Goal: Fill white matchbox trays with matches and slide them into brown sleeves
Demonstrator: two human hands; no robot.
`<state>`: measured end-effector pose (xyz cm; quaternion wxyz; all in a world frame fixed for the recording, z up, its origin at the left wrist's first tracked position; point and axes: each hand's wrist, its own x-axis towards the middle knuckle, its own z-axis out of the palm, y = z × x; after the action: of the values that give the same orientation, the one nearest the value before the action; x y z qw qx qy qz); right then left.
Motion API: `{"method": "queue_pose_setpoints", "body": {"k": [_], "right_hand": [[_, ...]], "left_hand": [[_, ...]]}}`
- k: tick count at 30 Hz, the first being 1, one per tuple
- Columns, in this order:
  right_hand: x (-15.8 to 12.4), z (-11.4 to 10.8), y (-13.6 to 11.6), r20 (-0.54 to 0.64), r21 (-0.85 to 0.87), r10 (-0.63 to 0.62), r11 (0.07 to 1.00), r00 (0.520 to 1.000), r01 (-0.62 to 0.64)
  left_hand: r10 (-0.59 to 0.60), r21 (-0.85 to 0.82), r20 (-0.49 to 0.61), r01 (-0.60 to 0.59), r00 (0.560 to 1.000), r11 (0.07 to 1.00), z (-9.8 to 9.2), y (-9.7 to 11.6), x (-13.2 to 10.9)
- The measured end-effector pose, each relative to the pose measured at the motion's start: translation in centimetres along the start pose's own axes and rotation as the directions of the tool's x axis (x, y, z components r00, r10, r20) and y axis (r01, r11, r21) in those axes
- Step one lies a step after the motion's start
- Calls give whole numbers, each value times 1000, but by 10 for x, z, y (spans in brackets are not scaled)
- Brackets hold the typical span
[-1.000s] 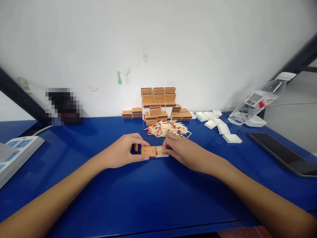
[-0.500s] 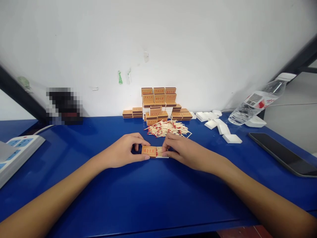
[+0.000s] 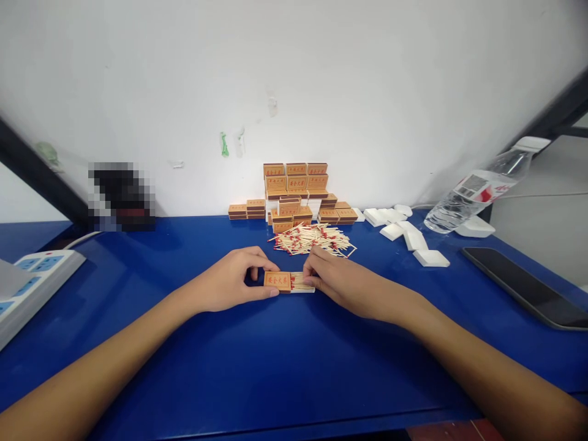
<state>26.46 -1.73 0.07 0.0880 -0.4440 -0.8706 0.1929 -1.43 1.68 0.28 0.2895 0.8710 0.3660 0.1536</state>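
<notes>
Left hand pinched the matchbox; at its right end, right hand touched boxed matches, grip not discernible. Match pile lay behind the matchbox.

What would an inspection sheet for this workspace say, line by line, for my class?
Surface: shiny blue table.
Work things: matchbox, tray part-way out, matches inside; match heap beyond; stacked matchboxes behind; white trays at right.
Clutter: bottle, phone, power strip, blurred dark item.
Hands: left hand grips the matchbox; right hand at the tray, grip unclear.
Cables: white cable by the power strip, another cable behind the bottle.
Surroundings: marked wall, dark posts.
</notes>
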Motion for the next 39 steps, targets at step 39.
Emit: {"method": "queue_pose_setpoints", "body": {"k": [39], "right_hand": [[2, -5, -2, -144, 69, 7, 998, 990, 3]], "left_hand": [[12, 22, 3, -12, 1000, 1000, 0, 1, 0]]}}
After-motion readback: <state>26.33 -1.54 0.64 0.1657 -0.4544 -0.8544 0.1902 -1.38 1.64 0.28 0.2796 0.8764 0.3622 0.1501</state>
